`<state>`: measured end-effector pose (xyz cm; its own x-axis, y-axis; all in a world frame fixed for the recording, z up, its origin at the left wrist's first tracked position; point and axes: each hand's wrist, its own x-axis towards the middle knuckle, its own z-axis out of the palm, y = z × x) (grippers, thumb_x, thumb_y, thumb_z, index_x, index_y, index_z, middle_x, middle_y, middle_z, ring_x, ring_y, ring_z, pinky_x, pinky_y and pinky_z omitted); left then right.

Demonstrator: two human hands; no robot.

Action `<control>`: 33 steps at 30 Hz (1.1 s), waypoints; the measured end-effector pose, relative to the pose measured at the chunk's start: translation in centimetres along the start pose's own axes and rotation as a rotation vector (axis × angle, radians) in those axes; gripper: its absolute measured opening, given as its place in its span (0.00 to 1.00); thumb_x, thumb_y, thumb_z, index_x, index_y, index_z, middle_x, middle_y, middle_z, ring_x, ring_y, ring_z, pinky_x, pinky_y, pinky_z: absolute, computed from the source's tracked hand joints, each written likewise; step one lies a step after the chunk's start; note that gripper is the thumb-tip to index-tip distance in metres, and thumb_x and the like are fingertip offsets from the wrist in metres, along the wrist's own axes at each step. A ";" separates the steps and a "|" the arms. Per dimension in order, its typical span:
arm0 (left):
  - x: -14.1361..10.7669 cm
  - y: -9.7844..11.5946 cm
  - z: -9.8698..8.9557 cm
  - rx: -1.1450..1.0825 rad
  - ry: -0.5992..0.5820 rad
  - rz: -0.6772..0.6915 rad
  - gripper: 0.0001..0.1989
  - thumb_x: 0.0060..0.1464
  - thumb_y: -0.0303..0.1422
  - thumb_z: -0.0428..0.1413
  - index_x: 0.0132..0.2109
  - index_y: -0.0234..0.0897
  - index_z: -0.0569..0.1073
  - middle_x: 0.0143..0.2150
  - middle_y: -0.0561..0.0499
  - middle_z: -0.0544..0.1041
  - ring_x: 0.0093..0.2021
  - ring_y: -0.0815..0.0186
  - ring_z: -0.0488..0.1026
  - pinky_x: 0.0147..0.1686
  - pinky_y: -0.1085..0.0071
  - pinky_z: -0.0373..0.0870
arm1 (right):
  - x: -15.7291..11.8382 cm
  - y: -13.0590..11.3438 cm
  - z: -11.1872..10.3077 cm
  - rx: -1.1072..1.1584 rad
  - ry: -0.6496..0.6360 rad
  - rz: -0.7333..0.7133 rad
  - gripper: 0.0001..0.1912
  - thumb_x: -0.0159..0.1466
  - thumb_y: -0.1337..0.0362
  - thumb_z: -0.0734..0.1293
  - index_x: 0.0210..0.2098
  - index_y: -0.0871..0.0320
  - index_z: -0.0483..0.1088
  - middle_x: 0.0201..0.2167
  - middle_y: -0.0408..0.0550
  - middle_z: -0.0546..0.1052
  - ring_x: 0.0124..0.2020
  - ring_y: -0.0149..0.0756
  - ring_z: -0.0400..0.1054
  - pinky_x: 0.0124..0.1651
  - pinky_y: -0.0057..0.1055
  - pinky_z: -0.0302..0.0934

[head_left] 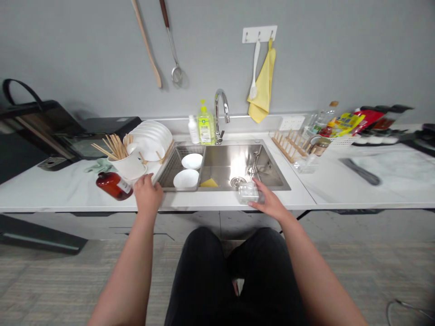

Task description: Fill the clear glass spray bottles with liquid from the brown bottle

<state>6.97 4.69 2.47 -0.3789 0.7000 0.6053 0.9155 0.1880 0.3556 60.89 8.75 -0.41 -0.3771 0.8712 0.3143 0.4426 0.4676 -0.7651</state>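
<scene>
Facing the stainless steel sink [234, 156], the left hand [147, 194] lies half curled and empty, left of the sink beside an amber bottle [113, 185]. The nearer right hand [270, 203], fingers open, touches a clear square container [248, 192] on the front rim, its long axis along the rim.

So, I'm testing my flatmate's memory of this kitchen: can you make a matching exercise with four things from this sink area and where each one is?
Things:
1. yellow sponge
2. yellow towel
3. amber bottle
4. clear glass container

Places:
A. touched by the right hand
B. hanging from the wall hook rack
C. lying on the counter, left of the left hand
D. inside the sink basin

Pairs: 1-D, 2-B, 3-C, 4-A
</scene>
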 end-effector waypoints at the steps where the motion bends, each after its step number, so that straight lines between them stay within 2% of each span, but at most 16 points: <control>1: 0.6 -1.0 0.3 0.043 -0.025 0.003 0.26 0.67 0.31 0.54 0.68 0.28 0.76 0.69 0.26 0.76 0.71 0.37 0.72 0.73 0.40 0.65 | 0.0 0.0 0.1 -0.002 0.006 -0.001 0.56 0.65 0.45 0.82 0.85 0.45 0.56 0.82 0.57 0.68 0.75 0.68 0.72 0.78 0.67 0.64; 4: 1.7 -3.3 1.3 0.104 -0.110 -0.010 0.28 0.65 0.28 0.52 0.69 0.25 0.77 0.70 0.23 0.75 0.71 0.35 0.71 0.73 0.38 0.64 | 0.0 -0.1 0.2 -0.017 0.014 0.010 0.56 0.65 0.43 0.81 0.84 0.45 0.57 0.81 0.57 0.68 0.75 0.68 0.72 0.79 0.67 0.63; 8: 2.1 -4.6 2.2 0.143 -0.203 -0.046 0.28 0.64 0.28 0.51 0.66 0.25 0.80 0.58 0.25 0.82 0.64 0.35 0.76 0.68 0.40 0.67 | -0.1 -0.2 0.1 -0.035 0.001 0.048 0.59 0.65 0.42 0.81 0.86 0.47 0.52 0.81 0.59 0.68 0.76 0.69 0.71 0.78 0.68 0.63; 12: 2.0 -4.5 1.8 0.133 -0.188 -0.085 0.26 0.64 0.29 0.51 0.62 0.24 0.83 0.52 0.24 0.84 0.57 0.35 0.79 0.64 0.40 0.70 | -0.1 0.0 0.1 -0.025 -0.003 0.059 0.61 0.65 0.39 0.80 0.86 0.47 0.51 0.81 0.59 0.68 0.77 0.68 0.69 0.79 0.65 0.63; 16: 1.6 -4.1 0.7 0.124 -0.142 -0.133 0.26 0.66 0.31 0.52 0.63 0.24 0.83 0.54 0.25 0.84 0.56 0.36 0.80 0.61 0.43 0.74 | -0.1 0.5 0.1 -0.012 -0.020 0.072 0.63 0.64 0.36 0.80 0.87 0.48 0.50 0.77 0.63 0.72 0.76 0.70 0.71 0.78 0.67 0.62; 20: 0.9 -3.5 -1.6 0.014 -0.062 -0.124 0.26 0.69 0.41 0.55 0.62 0.27 0.83 0.54 0.30 0.85 0.53 0.43 0.82 0.60 0.48 0.78 | -0.1 0.9 0.1 -0.018 -0.018 0.071 0.65 0.64 0.36 0.80 0.87 0.47 0.47 0.75 0.63 0.75 0.75 0.71 0.71 0.78 0.68 0.62; 24: 1.0 -2.9 -5.5 -0.268 0.122 -0.055 0.21 0.68 0.46 0.62 0.56 0.35 0.86 0.51 0.40 0.86 0.46 0.55 0.82 0.58 0.54 0.82 | -0.2 1.0 0.2 -0.022 -0.006 0.060 0.66 0.64 0.37 0.80 0.88 0.46 0.44 0.74 0.62 0.75 0.74 0.70 0.72 0.77 0.67 0.63; 26: 2.1 -3.2 -7.6 -0.360 0.208 -0.115 0.20 0.66 0.45 0.65 0.56 0.36 0.86 0.51 0.43 0.85 0.44 0.59 0.81 0.55 0.57 0.83 | -0.2 1.0 0.3 -0.027 -0.009 0.060 0.66 0.65 0.36 0.80 0.88 0.46 0.43 0.74 0.62 0.75 0.74 0.70 0.72 0.77 0.67 0.63; 29: 4.7 -4.7 -10.1 -0.441 0.343 -0.278 0.22 0.65 0.39 0.68 0.60 0.32 0.82 0.46 0.48 0.83 0.41 0.65 0.79 0.51 0.60 0.84 | -0.2 1.0 0.2 -0.030 -0.009 0.055 0.66 0.65 0.36 0.80 0.88 0.46 0.44 0.74 0.62 0.75 0.74 0.70 0.72 0.78 0.68 0.62; 31: 6.4 -6.1 -10.9 -0.446 0.422 -0.330 0.22 0.65 0.36 0.68 0.62 0.29 0.81 0.44 0.51 0.82 0.41 0.67 0.77 0.51 0.62 0.84 | -0.2 0.9 0.2 -0.033 -0.006 0.054 0.66 0.64 0.36 0.80 0.88 0.46 0.44 0.74 0.62 0.76 0.74 0.71 0.72 0.77 0.68 0.63; 33: 7.5 -7.4 -11.1 -0.439 0.451 -0.351 0.20 0.67 0.33 0.67 0.62 0.28 0.81 0.44 0.52 0.82 0.41 0.69 0.75 0.54 0.62 0.84 | -0.2 0.8 0.2 -0.037 -0.003 0.061 0.66 0.64 0.36 0.80 0.88 0.47 0.45 0.74 0.62 0.76 0.73 0.72 0.73 0.76 0.69 0.64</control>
<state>-4.11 0.94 12.32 -0.7464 0.2785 0.6044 0.6269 -0.0106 0.7790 61.18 8.91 -1.19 -0.3513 0.8978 0.2657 0.4948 0.4189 -0.7613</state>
